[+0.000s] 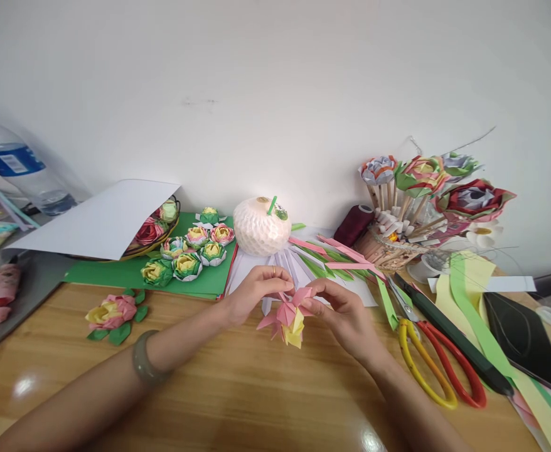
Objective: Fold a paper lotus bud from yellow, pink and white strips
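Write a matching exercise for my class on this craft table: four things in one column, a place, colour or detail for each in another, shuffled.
Things
1. scissors
2. bottle
3. bracelet
4. white sheet

Descriptions
A. around the left forearm
B. partly covering paper flowers
C. one red handle, one yellow
D. has a blue label

Right pairs: 1-C, 2-D, 3-A, 4-B

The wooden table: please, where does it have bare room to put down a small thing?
The table is bare between left forearm and right forearm, nearer than the held flower. Another patch lies between the left forearm and the flower with green leaves. The right side is crowded with scissors and paper strips.
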Tool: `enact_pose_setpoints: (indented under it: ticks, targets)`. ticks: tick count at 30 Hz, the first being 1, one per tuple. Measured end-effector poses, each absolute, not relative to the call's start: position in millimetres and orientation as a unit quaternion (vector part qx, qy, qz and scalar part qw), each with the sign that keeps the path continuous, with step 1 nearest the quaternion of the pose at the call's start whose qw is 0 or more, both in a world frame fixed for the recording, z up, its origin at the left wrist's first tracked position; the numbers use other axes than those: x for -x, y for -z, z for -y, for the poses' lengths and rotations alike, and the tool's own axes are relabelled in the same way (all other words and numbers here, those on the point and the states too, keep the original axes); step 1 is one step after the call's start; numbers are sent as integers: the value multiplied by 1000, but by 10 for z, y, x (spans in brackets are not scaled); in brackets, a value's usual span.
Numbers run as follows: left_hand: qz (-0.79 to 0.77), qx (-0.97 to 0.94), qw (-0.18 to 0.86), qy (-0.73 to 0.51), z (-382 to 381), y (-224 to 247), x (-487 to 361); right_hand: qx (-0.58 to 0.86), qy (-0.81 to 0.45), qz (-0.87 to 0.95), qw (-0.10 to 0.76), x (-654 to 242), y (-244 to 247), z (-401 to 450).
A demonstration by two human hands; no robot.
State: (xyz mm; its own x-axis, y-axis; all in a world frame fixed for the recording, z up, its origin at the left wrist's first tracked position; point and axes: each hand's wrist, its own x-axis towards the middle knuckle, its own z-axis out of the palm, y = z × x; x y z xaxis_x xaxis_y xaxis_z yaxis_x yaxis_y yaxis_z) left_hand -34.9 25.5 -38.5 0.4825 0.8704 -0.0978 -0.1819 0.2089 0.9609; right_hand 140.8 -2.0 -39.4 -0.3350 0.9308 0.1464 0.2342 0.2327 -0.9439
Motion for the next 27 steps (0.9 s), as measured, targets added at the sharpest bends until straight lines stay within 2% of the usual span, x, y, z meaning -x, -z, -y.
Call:
enact_pose_setpoints:
  ticks: [5,10,15,27]
  targets:
    - [-318,-495,721,-367,-239,361,350,409,-535,614,412,-1423,413,-17]
    - [-325,-544,672,-382,-211,352,332,403,-544,590,440,-1426,429,-39]
    - [-351,-605,616,-363,-202,351,336,406,-533,604,431,-1424,419,-35]
    - [-337,-673,590,-292,-287,266,404,385,-538,649,375,-1407,421,-29]
